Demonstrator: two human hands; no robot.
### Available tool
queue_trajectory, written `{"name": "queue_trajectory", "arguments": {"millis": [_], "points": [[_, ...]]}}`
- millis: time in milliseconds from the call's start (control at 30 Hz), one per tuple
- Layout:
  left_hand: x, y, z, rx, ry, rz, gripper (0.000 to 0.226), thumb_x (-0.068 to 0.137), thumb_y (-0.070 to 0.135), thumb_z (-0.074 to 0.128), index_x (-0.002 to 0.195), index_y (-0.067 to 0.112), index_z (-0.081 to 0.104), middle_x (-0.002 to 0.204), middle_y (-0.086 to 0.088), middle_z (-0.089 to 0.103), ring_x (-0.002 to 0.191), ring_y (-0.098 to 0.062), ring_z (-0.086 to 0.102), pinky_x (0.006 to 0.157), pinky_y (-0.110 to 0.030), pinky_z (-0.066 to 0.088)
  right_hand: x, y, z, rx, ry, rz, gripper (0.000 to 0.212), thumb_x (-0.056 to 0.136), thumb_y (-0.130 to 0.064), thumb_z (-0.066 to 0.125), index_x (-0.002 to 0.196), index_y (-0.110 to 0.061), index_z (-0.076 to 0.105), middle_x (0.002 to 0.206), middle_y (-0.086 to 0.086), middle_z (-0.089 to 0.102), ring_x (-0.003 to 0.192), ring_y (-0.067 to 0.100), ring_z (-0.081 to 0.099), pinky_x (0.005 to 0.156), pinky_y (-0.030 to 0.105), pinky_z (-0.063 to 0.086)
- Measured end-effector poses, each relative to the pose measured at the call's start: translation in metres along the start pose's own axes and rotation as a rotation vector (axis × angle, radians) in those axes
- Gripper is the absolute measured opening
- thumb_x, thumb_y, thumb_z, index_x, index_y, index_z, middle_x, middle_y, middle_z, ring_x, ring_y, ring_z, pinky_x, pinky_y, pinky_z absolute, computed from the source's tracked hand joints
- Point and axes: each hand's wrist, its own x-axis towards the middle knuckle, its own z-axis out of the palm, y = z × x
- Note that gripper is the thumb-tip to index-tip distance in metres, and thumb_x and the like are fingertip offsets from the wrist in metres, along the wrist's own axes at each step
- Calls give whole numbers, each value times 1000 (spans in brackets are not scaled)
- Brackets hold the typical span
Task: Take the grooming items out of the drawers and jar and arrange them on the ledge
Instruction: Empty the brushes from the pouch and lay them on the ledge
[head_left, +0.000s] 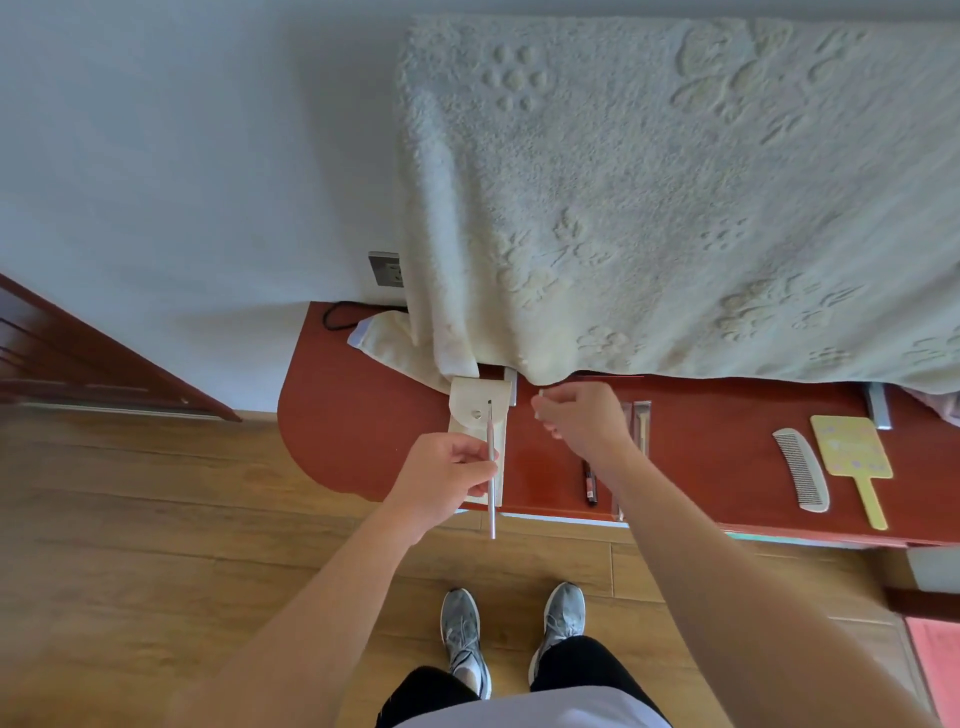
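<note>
Over the red-brown ledge, both bare forearms reach forward from the bottom of the view, the hands apart. The left hand is turned thumb-up at about seven o'clock of the cream pouch, which lies on the ledge at the blanket's hem. The right hand hangs bent at the wrist, knuckles up, at three o'clock of the pouch.

A thick cream blanket hides whatever stands at the back of the ledge. The right wrist partly covers a clear item that is too hidden to name.

The left hand's thumb and fingers pinch a thin silver stick near its middle, its tip over the pouch's flap. The right hand's fingers are curled; a small white speck shows at the fingertips, but I cannot tell whether they grip anything.

A dark pencil lies at six o'clock of the right hand. A comb and a yellow mirror lie side by side far along at three o'clock.
</note>
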Motion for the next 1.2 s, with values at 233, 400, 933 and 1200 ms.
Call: {"name": "queue_trajectory", "arguments": {"millis": [233,400,933,1200], "points": [[4,-11,-12,88,65,-3,8,89,6,68,91,9,75,81,-7,74,76,-22,72,70,-27,61,4,49,40,-232,-67,60,8,87,-24,68,80,-23,71,84,-9,70,73,9,65,63,24,55],[10,-19,-14,111,48,-16,8,87,5,67,91,7,75,81,-7,74,75,-21,72,70,-28,61,3,71,56,-340,-50,40,18,91,-27,65,106,-20,72,92,-7,70,73,6,63,61,21,53],[24,-23,-14,147,24,-34,7,86,7,69,88,10,74,78,-7,73,71,-19,72,70,-30,62,11,87,74,-440,50,54,24,91,-30,63,111,-18,69,96,-3,71,79,15,64,67,26,55],[28,-21,-15,164,9,-37,7,87,7,68,89,9,74,76,-7,73,72,-22,72,69,-29,62,10,86,76,-454,69,66,25,91,-30,66,112,-17,68,96,-2,71,76,13,57,60,22,43]]}}
